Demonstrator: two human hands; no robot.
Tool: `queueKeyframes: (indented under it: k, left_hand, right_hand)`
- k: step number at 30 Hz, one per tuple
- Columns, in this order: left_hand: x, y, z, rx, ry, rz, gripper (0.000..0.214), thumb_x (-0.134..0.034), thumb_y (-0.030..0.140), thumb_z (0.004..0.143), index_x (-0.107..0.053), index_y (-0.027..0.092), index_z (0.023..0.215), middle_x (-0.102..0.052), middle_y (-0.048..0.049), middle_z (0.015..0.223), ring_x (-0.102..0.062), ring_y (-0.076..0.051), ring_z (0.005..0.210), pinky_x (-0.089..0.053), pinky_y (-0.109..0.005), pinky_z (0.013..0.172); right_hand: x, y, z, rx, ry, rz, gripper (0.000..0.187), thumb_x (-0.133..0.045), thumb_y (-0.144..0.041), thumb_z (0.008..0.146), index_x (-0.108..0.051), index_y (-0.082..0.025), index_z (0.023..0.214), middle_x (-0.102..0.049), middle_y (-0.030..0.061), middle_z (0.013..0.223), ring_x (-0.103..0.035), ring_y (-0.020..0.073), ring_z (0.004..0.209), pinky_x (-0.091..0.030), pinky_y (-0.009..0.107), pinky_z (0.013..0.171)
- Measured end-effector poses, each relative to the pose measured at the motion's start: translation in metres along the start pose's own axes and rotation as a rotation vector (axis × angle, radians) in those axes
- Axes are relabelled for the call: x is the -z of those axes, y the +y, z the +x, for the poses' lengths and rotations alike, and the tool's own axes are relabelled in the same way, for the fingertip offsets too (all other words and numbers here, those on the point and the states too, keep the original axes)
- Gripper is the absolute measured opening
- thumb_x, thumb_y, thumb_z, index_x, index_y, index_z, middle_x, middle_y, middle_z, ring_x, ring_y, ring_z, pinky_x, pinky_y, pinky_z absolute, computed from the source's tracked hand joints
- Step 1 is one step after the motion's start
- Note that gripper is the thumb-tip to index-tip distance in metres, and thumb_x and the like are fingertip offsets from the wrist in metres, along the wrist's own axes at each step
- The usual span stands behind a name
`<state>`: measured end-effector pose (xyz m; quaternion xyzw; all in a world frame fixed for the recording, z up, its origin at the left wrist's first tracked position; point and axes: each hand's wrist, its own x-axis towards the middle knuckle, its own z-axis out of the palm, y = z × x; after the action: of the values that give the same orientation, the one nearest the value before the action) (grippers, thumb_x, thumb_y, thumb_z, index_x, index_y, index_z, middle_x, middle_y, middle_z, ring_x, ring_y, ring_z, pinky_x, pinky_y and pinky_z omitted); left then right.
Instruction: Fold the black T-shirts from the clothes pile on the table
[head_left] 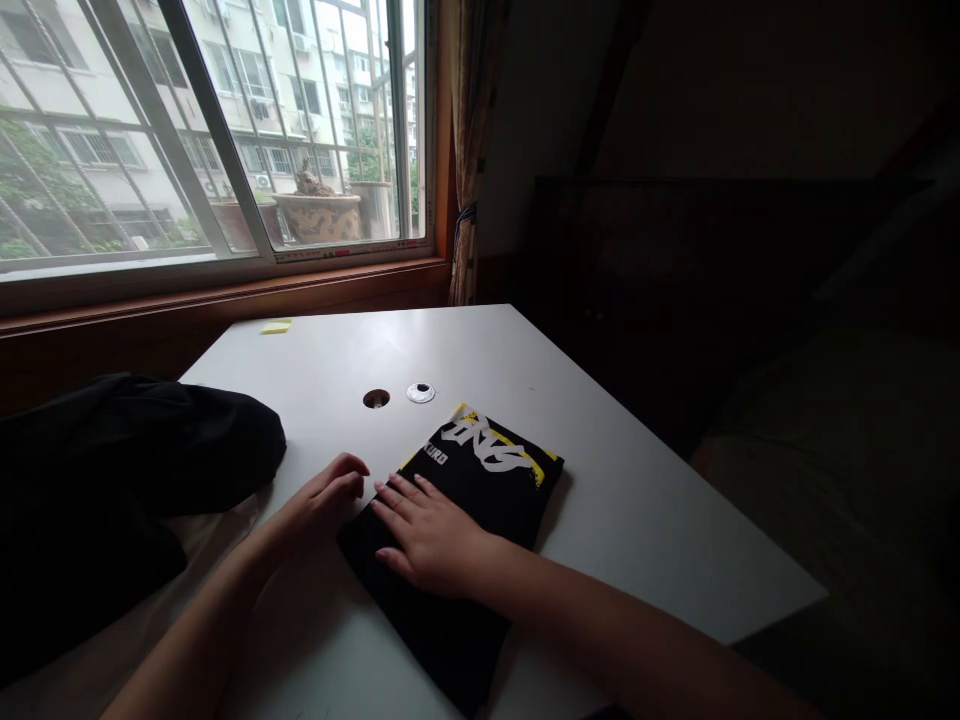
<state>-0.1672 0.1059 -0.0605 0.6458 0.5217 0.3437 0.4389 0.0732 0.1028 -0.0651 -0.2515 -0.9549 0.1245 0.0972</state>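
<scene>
A black T-shirt (pixel 457 620), folded into a long narrow rectangle, lies slantwise on the white table (pixel 645 530). White lettering and yellow patches show at its far end. My right hand (pixel 435 535) rests flat on the middle of the shirt, palm down with the fingers stretched out. Just left of the shirt's edge, my left hand (pixel 334 495) hovers at or on the tabletop with its fingers loosely bent and nothing visible in them. Whether it touches the cloth I cannot tell.
A heap of dark cloth (pixel 142 470) covers the table's left side, with paler fabric (pixel 217 545) under it. Beyond the shirt are a round cable hole (pixel 376 399) and a silvery disc (pixel 421 393). A yellow slip (pixel 276 326) lies by the far edge, below a barred window (pixel 225 130).
</scene>
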Motion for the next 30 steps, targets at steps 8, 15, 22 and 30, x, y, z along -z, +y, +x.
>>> queueKeyframes:
  k: [8,15,22,30]
  left_hand:
    - [0.002,0.000,0.000,-0.002,0.089,-0.115,0.038,-0.041,0.054,0.100,-0.058,0.021,0.107,-0.060,-0.0018,0.081,-0.055,-0.020,0.078,-0.047,-0.031,0.073]
    - [0.001,0.007,0.000,0.033,0.027,0.022,0.041,-0.046,0.057,0.097,-0.060,0.021,0.111,-0.065,-0.0049,0.092,-0.061,-0.024,0.089,-0.050,-0.035,0.080]
    - [-0.007,0.011,-0.003,0.019,-0.091,0.172,0.044,-0.056,0.057,0.095,-0.058,0.022,0.123,-0.064,-0.0017,0.089,-0.057,-0.020,0.075,-0.046,-0.030,0.066]
    - [-0.011,0.006,0.001,-0.035,-0.129,0.346,0.047,-0.060,0.050,0.092,-0.057,0.024,0.131,-0.060,-0.0020,0.090,-0.056,-0.022,0.083,-0.046,-0.033,0.075]
  right_hand:
    - [0.005,-0.042,-0.012,0.218,-0.019,0.101,0.071,-0.039,-0.060,0.102,-0.037,-0.011,0.154,-0.030,0.0160,0.163,-0.020,0.0270,0.153,-0.019,0.047,0.125]
    - [0.012,-0.041,-0.029,0.518,0.046,0.055,0.041,-0.044,-0.041,0.105,-0.062,-0.015,0.132,-0.052,0.0068,0.151,-0.049,0.0173,0.136,-0.034,0.030,0.118]
    - [0.026,0.004,-0.053,0.164,0.171,0.018,0.022,-0.055,-0.033,0.098,-0.070,-0.023,0.110,-0.069,0.0056,0.115,-0.060,0.0200,0.100,-0.047,0.035,0.093]
    - [0.040,0.071,-0.103,-0.394,0.223,-0.093,0.014,-0.054,-0.027,0.096,-0.060,-0.021,0.084,-0.063,0.0041,0.090,-0.059,0.0186,0.080,-0.045,0.032,0.071]
